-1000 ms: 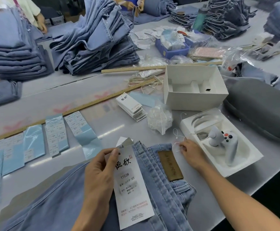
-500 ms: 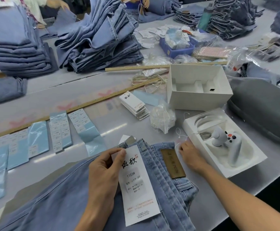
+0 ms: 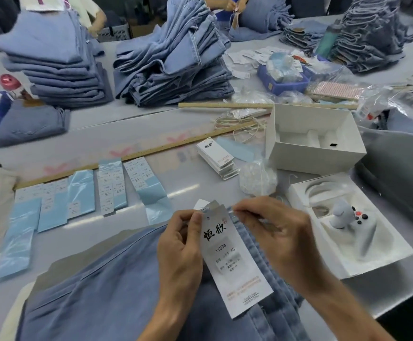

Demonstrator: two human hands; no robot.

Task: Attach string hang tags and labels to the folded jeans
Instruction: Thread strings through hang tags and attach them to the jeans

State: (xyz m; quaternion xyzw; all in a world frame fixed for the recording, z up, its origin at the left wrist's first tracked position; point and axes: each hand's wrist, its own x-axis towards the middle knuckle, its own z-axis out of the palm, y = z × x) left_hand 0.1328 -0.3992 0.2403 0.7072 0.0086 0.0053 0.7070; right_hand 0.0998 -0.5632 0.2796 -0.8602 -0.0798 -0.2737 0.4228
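Hang tag [image 3: 227, 254] over jeans [image 3: 116, 291], left hand [image 3: 179, 244] pinching; right hand [image 3: 269, 232] now up from waistband, pinching tag top — threading starts.

A pale grey table [image 3: 107, 134] carries everything. Under both hands [image 3: 179, 249] lies a pair of blue jeans [image 3: 107, 291]. Left of the hands sit rows of light blue label sheets [image 3: 82, 193], with a long wooden ruler [image 3: 136, 153] beyond them. Just past the hands are a stack of white tags [image 3: 216, 156] and a clear bag [image 3: 257, 177]. Right of the hands stand two white boxes [image 3: 313, 141], and far beyond rise piles of folded jeans [image 3: 173, 62]
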